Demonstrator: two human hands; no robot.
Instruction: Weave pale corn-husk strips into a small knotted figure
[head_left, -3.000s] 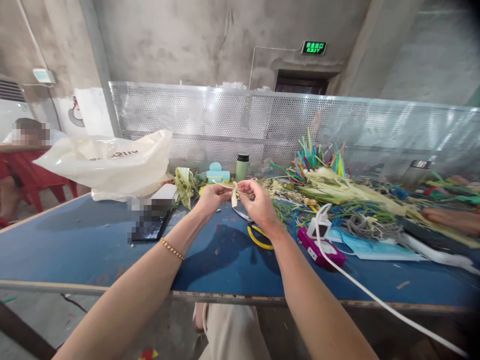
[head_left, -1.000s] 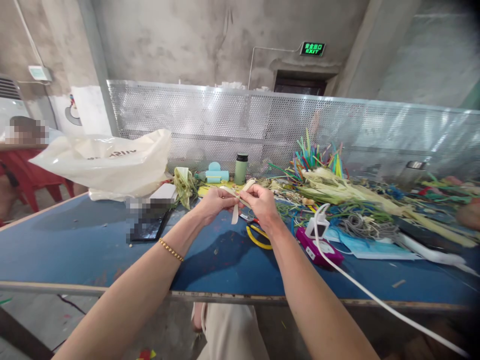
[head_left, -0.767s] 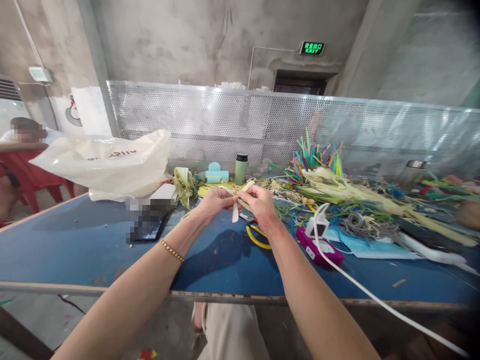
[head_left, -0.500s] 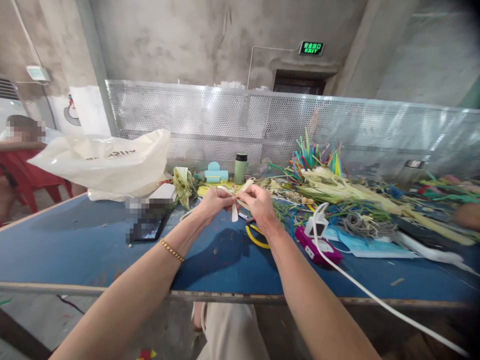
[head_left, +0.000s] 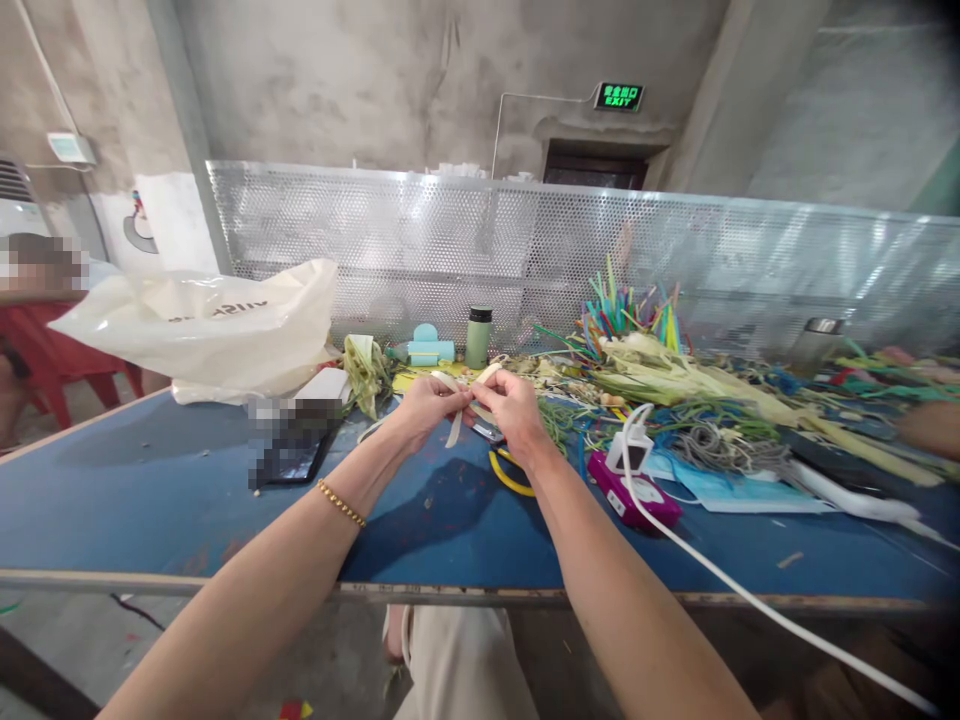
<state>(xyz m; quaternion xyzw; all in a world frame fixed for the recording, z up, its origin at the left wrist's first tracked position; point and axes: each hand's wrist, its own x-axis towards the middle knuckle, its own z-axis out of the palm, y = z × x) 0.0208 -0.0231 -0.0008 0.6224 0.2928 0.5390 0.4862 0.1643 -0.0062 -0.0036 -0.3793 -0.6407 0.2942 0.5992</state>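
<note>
Over the blue table, my left hand and my right hand meet, fingertips pinched together on a pale strip that looks like dried corn husk. One end hangs below the fingers, and other parts stick up above each hand. How the strip is looped between the fingers is too small to tell. Beneath my right hand lie scissors with yellow handles, partly hidden by the hand and forearm.
On the left are a large white plastic bag and a phone. A green bottle stands behind my hands. To the right are a husk pile, a purple power strip with a white cable, and a blue mask.
The hanging end of the strip has swung a little to the left. Both hands keep their pinch at almost the same place, and the view has shifted slightly.
</note>
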